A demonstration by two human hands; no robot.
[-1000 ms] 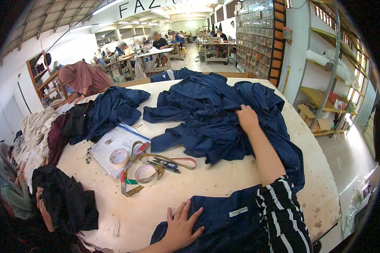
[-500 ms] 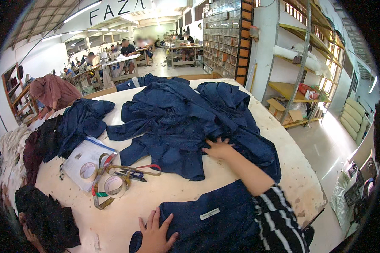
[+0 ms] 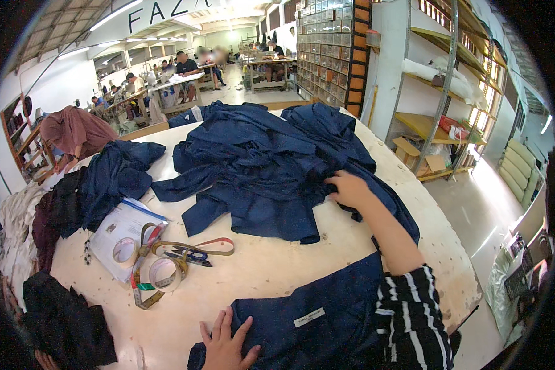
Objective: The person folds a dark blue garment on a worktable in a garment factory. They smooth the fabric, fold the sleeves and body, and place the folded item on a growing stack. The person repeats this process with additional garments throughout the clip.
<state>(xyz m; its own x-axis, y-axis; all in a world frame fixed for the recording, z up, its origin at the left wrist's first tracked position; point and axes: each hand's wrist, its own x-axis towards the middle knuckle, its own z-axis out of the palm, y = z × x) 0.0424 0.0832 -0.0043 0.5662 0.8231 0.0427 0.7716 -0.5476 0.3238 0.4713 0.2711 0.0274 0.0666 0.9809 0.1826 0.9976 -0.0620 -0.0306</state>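
A navy garment [image 3: 345, 293] with a small white label [image 3: 309, 317] lies spread on the table edge nearest me. My left hand [image 3: 227, 346] rests on its left part, fingers spread. Farther off, a rumpled heap of navy garments [image 3: 246, 157] covers the middle of the table. My right hand [image 3: 351, 189] reaches to the heap's right side, its fingers curled onto a fold of navy cloth. The fingertips are partly hidden against the fabric.
Left of the heap are tape rolls [image 3: 164, 275], a measuring tape [image 3: 219, 245], thread snips [image 3: 190, 255] and a plastic document sleeve [image 3: 114, 225]. Dark cloth [image 3: 65, 320] lies at the near left. A person [image 3: 79, 131] bends over the far left side. Shelving [image 3: 425, 123] stands right.
My right hand has moved farther away and slightly right, its fingers going from spread to curled. The near part of the heap has shifted away and right with it. My left hand stays put.
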